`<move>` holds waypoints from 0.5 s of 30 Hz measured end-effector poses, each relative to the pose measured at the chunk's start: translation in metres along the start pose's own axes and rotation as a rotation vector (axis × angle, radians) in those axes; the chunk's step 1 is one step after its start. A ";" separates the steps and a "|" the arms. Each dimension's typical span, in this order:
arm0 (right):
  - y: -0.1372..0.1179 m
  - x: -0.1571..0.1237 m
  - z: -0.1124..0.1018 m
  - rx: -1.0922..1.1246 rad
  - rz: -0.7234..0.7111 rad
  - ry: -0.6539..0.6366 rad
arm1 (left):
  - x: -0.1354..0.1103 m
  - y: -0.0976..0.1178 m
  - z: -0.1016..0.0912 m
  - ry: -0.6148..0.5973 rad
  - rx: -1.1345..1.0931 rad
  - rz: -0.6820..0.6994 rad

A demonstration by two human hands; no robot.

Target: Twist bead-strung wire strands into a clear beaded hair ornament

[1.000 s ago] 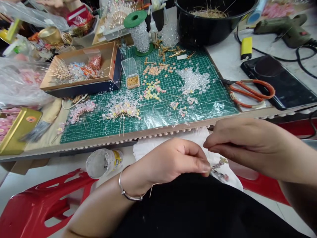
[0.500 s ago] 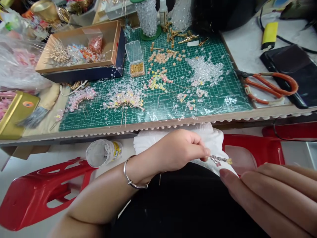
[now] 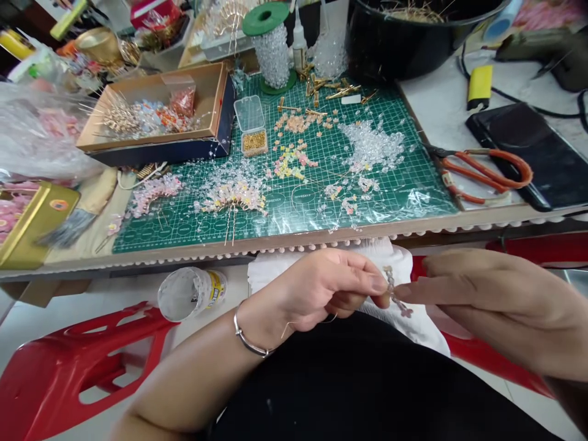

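Over my lap, my left hand (image 3: 342,283) pinches the base of a small beaded wire sprig (image 3: 391,283) between thumb and fingers. Clear beads run along its short branches, and a pinkish flower bead tips the lower one. A thin wire (image 3: 288,329) trails below my left palm. My right hand (image 3: 496,306), slightly blurred, reaches in from the right with fingers closed together, its fingertips at the sprig's beads. Beyond both hands, beaded hair combs (image 3: 233,195) and loose flower beads (image 3: 294,160) lie on the green cutting mat (image 3: 285,223).
Clear beads (image 3: 372,144) are heaped on the mat. Orange-handled scissors (image 3: 487,174) and a black phone (image 3: 528,153) lie at right. A cardboard box (image 3: 160,147) of beadwork stands at left. Below are a white tub (image 3: 179,294) and a red stool (image 3: 50,367).
My right hand has come in from the lower right, and its fingertips now meet the sprig. The sprig's branches have turned from pointing right to spreading up and down. The view has shifted slightly.
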State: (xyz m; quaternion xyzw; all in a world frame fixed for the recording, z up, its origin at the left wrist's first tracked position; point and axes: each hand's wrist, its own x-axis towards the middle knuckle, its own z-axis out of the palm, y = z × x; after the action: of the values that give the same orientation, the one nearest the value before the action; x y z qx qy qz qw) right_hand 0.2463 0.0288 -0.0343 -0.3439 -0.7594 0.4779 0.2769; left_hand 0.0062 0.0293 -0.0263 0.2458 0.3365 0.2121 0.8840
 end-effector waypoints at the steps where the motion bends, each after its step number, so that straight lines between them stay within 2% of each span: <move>1: 0.003 0.000 0.004 0.077 0.024 0.017 | 0.000 0.000 0.000 -0.028 -0.004 0.014; 4: 0.009 0.000 0.023 0.311 0.146 0.073 | -0.004 0.004 0.003 -0.073 0.053 0.118; 8: 0.004 0.002 0.042 0.547 0.347 0.044 | -0.018 0.012 0.011 0.017 0.277 0.285; 12: -0.014 0.012 0.044 0.571 0.465 -0.034 | -0.041 0.022 0.016 0.228 0.771 0.501; 15: -0.026 0.021 0.042 0.444 0.435 -0.128 | -0.060 0.029 0.013 0.293 0.970 0.639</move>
State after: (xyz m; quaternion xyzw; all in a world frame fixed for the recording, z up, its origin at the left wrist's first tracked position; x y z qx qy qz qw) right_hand 0.1952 0.0147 -0.0251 -0.3985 -0.5610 0.7007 0.1883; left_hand -0.0319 0.0156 0.0284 0.6785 0.4228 0.3212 0.5076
